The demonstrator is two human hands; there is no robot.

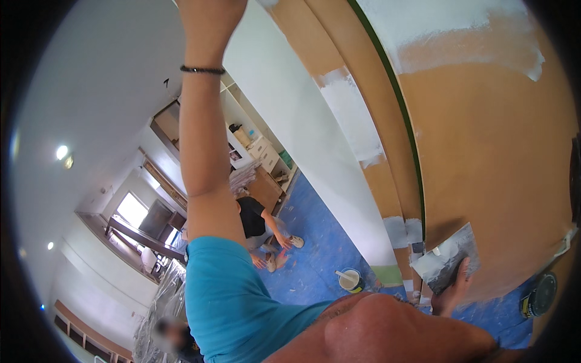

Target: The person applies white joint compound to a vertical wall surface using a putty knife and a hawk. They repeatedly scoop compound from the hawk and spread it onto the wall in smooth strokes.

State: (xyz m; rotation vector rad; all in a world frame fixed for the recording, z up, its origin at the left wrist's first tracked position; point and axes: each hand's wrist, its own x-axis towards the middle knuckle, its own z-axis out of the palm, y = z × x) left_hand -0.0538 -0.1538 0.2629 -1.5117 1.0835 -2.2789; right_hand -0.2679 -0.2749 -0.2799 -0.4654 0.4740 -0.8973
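- My right grip [454, 296], lower right of the frame, is closed on the lower edge of a flat plate [448, 261] smeared with grey and white paste, near the brown panel [490, 157].
- I judge the plate light and stiff, its pasted face slippery; I'd take hold along that lower edge.
- My left grip [210, 13] is cut off at the upper edge, so I can't tell its state.
- 1 bucket [361, 285] stands lower centre on blue floor covering [321, 227].

tan panel [484, 163] patched white, blade [451, 260] mottled grey, turquoise sleeve [227, 278], black bracelet [203, 70], blue floor [327, 224], green strip [400, 92]
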